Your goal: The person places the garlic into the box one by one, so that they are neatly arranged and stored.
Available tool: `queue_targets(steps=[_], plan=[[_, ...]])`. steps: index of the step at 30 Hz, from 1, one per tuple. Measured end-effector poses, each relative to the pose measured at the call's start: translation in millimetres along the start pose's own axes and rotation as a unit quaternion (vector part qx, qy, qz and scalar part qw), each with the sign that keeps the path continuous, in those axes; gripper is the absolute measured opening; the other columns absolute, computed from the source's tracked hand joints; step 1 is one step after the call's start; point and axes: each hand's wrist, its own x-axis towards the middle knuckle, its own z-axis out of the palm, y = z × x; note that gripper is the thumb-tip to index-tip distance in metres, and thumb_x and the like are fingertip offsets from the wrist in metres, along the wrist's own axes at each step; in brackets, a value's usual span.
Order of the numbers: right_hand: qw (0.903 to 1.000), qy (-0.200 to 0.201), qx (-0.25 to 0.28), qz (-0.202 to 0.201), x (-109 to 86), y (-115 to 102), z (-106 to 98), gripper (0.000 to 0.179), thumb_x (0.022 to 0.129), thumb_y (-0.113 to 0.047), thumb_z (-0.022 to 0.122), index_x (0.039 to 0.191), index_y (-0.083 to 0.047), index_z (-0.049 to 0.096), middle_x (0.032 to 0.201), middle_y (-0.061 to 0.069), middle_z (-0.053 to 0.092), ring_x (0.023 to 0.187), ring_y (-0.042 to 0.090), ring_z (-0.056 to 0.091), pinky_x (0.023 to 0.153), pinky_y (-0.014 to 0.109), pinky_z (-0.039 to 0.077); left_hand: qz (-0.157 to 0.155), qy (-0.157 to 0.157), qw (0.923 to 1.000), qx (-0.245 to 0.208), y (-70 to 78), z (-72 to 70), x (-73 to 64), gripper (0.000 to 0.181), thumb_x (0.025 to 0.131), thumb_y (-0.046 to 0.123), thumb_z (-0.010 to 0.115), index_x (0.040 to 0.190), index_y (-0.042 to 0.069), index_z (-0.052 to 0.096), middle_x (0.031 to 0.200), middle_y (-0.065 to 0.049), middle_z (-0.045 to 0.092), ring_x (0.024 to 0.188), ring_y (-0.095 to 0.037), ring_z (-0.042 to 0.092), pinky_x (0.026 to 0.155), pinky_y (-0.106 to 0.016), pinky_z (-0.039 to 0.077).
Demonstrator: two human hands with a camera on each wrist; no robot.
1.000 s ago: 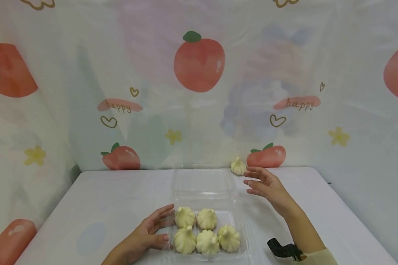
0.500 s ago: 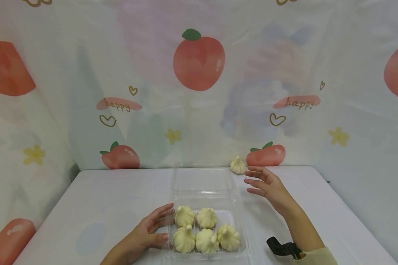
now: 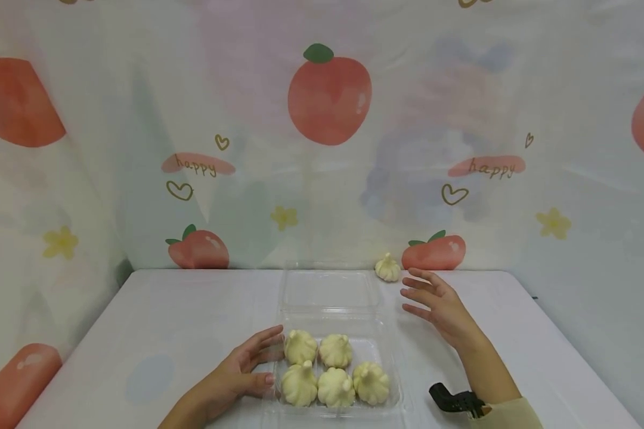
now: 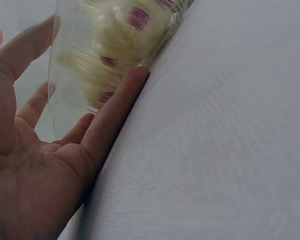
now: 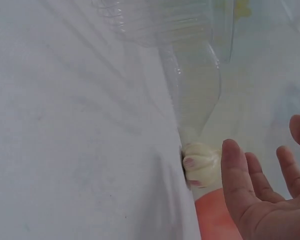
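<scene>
A clear plastic clamshell box point(image 3: 396, 372) lies on the table with its lid point(image 3: 327, 289) folded back. Several pale garlic bulbs point(image 3: 335, 387) sit in its base, two behind and the others in front. My left hand point(image 3: 238, 372) rests at the box's left wall, fingers spread and thumb toward the front; in the left wrist view its fingertips point(image 4: 135, 77) lie along the plastic. A lone garlic bulb point(image 3: 388, 268) stands at the table's back edge, right of the lid. Just right of that bulb, my right hand point(image 3: 434, 304) hovers with loosely bent fingers, holding nothing.
A white-covered table point(image 3: 193, 322) runs back to a fruit-printed cloth backdrop point(image 3: 330, 196). Near the right forearm, a black curved piece point(image 3: 453, 399) sticks out at the sleeve point(image 3: 507, 414).
Both hands keep nearly the same pose; the right hand has drawn slightly away from the lone garlic bulb. The head view has shifted a little.
</scene>
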Motion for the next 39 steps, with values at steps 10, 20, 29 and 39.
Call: queue_targets(steps=[10,20,29,39], plan=[[0.9987,0.018,0.033,0.035,17.6,15.1,3.1,0.053,0.101,-0.011,0.058,0.146,-0.002,0.033,0.122,0.0,0.056,0.104,0.014,0.063,0.09,0.037,0.055,-0.008,0.003,1.0,-0.005,-1.9,-0.9,0.4,0.077,0.096,0.014,0.066,0.159,0.023,0.024,0.164,-0.015,0.016,0.143,-0.029,0.035,0.09,-0.047,0.054],[0.9953,0.037,-0.019,0.088,44.8,19.8,6.7,0.063,0.1,-0.012,0.059,0.155,-0.006,0.027,0.15,0.023,0.032,0.115,0.022,0.055,0.092,0.038,0.054,-0.009,0.007,0.9999,-0.005,0.7,0.7,0.9,0.078,0.094,0.012,0.067,0.159,0.023,0.024,0.164,-0.016,0.016,0.142,-0.029,0.036,0.089,-0.046,0.054],[0.9922,0.053,-0.029,0.109,65.7,21.0,9.4,0.069,0.098,-0.008,0.06,0.156,-0.008,0.024,0.152,0.024,0.025,0.114,0.024,0.053,0.093,0.041,0.054,-0.012,0.011,0.9999,-0.004,0.8,-0.2,0.5,0.077,0.095,0.014,0.066,0.159,0.022,0.024,0.164,-0.016,0.017,0.141,-0.028,0.037,0.089,-0.046,0.055],[0.9891,0.047,-0.067,0.122,82.8,17.0,15.9,0.081,0.093,-0.005,0.066,0.16,-0.016,0.022,0.163,0.027,0.006,0.147,0.04,0.023,0.099,0.048,0.05,-0.008,0.005,1.0,0.001,-0.1,-1.1,1.4,0.078,0.095,0.015,0.068,0.159,0.024,0.025,0.164,-0.014,0.016,0.143,-0.03,0.035,0.087,-0.046,0.054]])
